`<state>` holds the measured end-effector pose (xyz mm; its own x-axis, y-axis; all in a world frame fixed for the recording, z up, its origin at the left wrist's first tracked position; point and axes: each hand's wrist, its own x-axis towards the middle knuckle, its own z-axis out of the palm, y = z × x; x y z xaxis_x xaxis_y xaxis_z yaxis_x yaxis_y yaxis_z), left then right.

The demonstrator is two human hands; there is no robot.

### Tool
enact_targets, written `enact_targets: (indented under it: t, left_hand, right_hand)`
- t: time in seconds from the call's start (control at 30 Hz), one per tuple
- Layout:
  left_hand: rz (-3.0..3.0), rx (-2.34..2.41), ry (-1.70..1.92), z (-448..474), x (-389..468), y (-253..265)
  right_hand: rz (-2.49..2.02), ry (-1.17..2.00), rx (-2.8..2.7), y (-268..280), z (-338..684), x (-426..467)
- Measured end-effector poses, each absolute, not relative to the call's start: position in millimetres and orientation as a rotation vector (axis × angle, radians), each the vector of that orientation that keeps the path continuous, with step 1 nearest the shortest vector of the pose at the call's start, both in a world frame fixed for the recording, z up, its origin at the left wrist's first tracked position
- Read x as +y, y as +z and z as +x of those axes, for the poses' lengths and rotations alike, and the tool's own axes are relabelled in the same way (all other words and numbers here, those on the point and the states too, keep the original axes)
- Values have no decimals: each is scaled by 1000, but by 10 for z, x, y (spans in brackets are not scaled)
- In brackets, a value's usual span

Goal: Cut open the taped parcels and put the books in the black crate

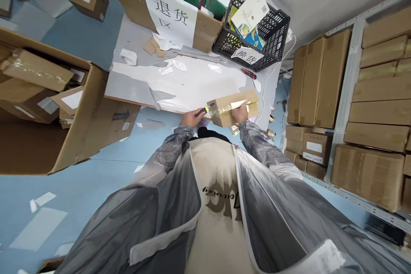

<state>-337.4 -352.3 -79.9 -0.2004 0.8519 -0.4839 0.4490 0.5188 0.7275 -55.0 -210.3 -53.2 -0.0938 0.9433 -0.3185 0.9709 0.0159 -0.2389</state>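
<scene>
A taped cardboard box (221,109) sits at the near edge of the white table, with shiny clear tape along its side. My left hand (190,117) is closed around a box cutter (201,111) with a dark and yellow handle. Its front end is at the box's left end; whether the blade touches the cardboard I cannot tell. My right hand (240,113) grips the box from its near side, fingers over a white label. Farther back on the table lies a red and black knife (248,73).
Torn paper scraps (180,65) litter the table (128,79). Behind stand a big carton (208,30) of green boxes and a black crate (276,30). To the left is an open carton (96,124) of parcels; a shelf (342,107) with stacked boxes is on the right.
</scene>
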Motion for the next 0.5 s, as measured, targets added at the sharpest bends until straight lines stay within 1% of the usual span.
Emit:
enact_targets:
  t: [0.13, 0.37, 0.5]
  left_hand:
    - [1055, 1867, 553, -3236, -3552, -716]
    - [1006, 1948, 511, -3056, -3477, -648]
    - [973, 1954, 556, -2974, -3419, -649]
  right_hand:
    - [2023, -463, 2007, -486, -634, -2062]
    - [1847, -448, 2009, -391, -543, -1873]
    - [1647, -390, 2046, -229, -493, -1592]
